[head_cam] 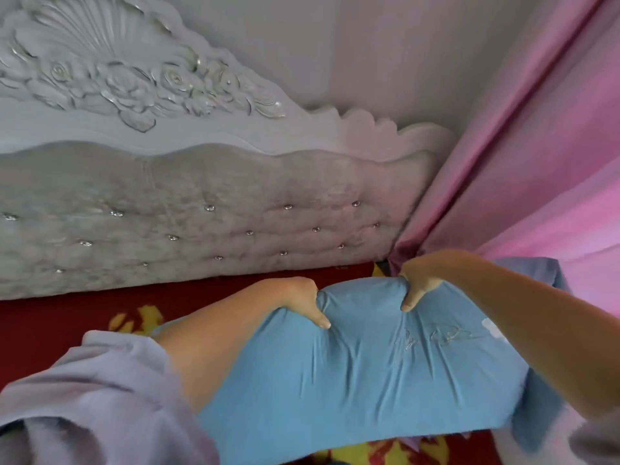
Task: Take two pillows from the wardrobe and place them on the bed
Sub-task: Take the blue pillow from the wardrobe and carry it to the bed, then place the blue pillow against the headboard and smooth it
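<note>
A blue pillow (369, 374) with a faint embroidered mark fills the lower middle of the view, above the bed's red sheet with yellow pattern (50, 323). My left hand (302, 300) grips the pillow's far edge left of centre, thumb pressed into the fabric. My right hand (419, 280) pinches the same far edge further right. Both arms reach forward over the pillow. A second blue-grey cloth or pillow (536, 270) peeks out behind my right forearm; I cannot tell which it is.
A white carved headboard with grey tufted, studded padding (201, 213) stands right behind the bed. A pink curtain (536, 162) hangs at the right, its folds reaching down to the bed's corner. Grey wall above.
</note>
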Available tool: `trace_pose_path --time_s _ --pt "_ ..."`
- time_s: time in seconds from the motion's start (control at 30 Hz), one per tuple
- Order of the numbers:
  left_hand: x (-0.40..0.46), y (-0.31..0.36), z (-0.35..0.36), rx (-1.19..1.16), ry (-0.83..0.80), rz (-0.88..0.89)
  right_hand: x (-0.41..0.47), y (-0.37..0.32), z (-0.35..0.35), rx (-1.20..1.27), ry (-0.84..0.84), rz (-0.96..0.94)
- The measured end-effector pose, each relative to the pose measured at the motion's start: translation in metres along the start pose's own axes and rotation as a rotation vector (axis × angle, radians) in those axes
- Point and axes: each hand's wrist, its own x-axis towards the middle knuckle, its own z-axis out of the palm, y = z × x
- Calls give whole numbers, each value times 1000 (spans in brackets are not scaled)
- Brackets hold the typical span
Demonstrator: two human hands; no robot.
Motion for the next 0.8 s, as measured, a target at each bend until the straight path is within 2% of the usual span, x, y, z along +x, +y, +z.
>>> trace_pose_path --time_s 0.1,0.2,0.27,0.37,0.4,0.5,0.57,0.73,0.8 --pt "43 -11 -8 -48 108 -98 56 20 -30 -64 57 -84" --pt "100 -30 -6 -22 250 -237 133 37 -40 -144 224 -101" --pt "139 -41 3 35 418 -339 184 45 -23 -175 360 -73" --pt "185 -52 37 89 642 -417 250 55 23 -93 630 18" --pt "194 -56 58 75 646 -429 268 57 43 -55 662 37" --pt "192 -70 140 39 674 -406 307 62 111 61 510 80" --pt "174 -83 186 -28 648 -477 320 66 151 126 466 103" --pt "144 -113 235 -304 729 -730 305 65 187 226 706 112" --pt "137 -125 234 -456 774 -858 292 73 193 297 754 188"
